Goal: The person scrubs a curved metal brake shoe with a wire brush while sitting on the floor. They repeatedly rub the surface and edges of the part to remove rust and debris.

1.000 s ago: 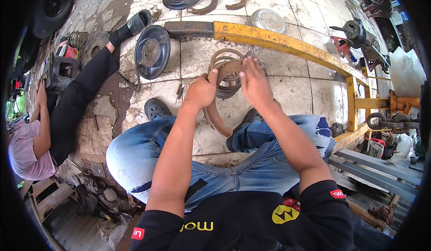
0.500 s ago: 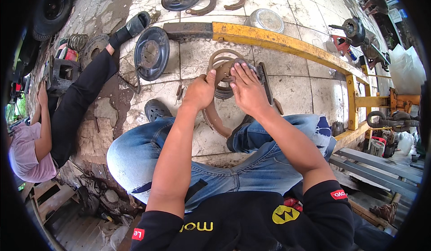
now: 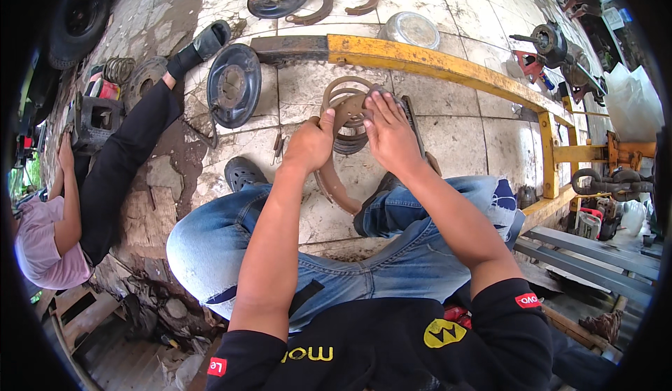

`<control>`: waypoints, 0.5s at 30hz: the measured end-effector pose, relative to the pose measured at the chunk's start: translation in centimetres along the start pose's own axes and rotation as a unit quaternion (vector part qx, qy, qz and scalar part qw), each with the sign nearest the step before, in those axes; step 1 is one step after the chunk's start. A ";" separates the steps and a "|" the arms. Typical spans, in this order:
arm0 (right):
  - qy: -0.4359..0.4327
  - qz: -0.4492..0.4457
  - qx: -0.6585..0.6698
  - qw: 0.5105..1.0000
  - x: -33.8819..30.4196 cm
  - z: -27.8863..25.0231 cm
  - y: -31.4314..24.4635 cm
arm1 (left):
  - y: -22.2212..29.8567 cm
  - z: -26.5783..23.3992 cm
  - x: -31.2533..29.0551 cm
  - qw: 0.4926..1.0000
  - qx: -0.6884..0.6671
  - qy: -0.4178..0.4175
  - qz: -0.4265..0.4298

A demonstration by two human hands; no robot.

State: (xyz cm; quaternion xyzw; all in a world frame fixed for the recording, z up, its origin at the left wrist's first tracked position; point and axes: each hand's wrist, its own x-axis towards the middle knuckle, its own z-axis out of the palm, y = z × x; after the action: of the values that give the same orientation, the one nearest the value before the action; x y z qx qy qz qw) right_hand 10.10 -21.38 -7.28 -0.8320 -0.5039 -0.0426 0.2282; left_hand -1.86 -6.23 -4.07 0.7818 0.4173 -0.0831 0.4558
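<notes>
Item: curved brake shoe [image 3: 341,116], over the floor [image 3: 451,142], pinched by my left hand [image 3: 310,146]. My right hand [image 3: 389,135], fingers nearly together, had shifted left over its far end, where work seemed centred.

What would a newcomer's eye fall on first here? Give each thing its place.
The yellow beam probably strikes first, slanting across the upper middle toward the right. Nearer, the left hand grips a curved brown piece, the right hand by its upper end. A black disc lies by the beam's left end.
</notes>
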 end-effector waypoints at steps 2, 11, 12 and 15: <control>-0.012 -0.076 -0.002 0.997 -0.9 0.2 -0.7 | 0.0 0.0 0.1 1.000 -0.002 -0.003 0.001; 0.051 0.158 0.090 0.982 1.8 -2.3 2.6 | -0.1 0.0 -0.1 1.000 0.001 -0.003 -0.001; 0.051 0.084 0.061 0.993 1.4 -2.1 1.5 | -0.1 -0.1 0.1 1.000 -0.002 -0.010 -0.003; 0.038 -0.071 -0.006 0.997 0.4 -0.8 0.1 | -0.2 0.0 0.2 1.000 -0.006 -0.006 0.002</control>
State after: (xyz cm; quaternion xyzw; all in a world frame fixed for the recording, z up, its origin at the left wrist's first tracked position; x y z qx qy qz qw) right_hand 10.48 -21.44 -6.44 -0.7935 -0.5520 -0.0931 0.2386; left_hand -1.88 -6.10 -4.28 0.7791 0.4139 -0.0839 0.4632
